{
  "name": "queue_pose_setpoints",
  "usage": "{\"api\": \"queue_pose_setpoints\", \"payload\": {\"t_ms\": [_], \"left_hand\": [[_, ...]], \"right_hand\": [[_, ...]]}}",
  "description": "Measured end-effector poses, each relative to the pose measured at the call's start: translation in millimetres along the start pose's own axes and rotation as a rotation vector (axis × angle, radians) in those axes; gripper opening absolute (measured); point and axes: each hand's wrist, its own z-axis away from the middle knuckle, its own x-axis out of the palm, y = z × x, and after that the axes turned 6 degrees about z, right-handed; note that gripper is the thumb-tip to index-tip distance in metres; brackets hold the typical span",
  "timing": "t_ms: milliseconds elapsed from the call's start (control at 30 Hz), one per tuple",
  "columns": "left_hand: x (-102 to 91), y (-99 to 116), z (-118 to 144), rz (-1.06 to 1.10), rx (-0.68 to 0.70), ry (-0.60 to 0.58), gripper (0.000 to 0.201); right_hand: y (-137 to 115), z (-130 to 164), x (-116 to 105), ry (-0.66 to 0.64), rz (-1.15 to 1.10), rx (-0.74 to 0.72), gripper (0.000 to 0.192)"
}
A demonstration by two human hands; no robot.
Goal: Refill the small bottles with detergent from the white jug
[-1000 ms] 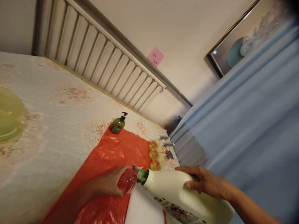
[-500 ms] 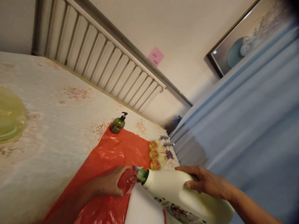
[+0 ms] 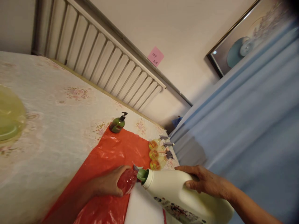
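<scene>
My left hand is wrapped round a clear reddish bottle above the red plastic sheet. With my right hand I grip a large cream-coloured jug, lying tilted on its side. The jug's green pouring spout meets the mouth of the bottle. Whether liquid is flowing I cannot make out. Just beyond the jug's neck stand three small clear spray bottles with yellow-orange contents and grey trigger heads.
A green pump bottle stands at the sheet's far corner. A translucent yellow basin rests on the floral tablecloth at the left. Beneath the jug is a white surface. A radiator and a blue curtain border the table.
</scene>
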Motion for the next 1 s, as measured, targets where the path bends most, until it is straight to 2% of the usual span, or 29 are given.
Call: {"api": "queue_pose_setpoints", "payload": {"t_ms": [267,1000], "left_hand": [[-2.2,5.9,2.6,0.019,-0.008,-0.01,0.081],[-1.3,2.1,0.2,0.019,-0.013,-0.03,0.084]], "right_hand": [[-1.6,-0.1,0.6,0.001,-0.003,0.003,0.061],[-3.7,0.4,-1.1,0.011,0.033,-0.014,0.058]]}}
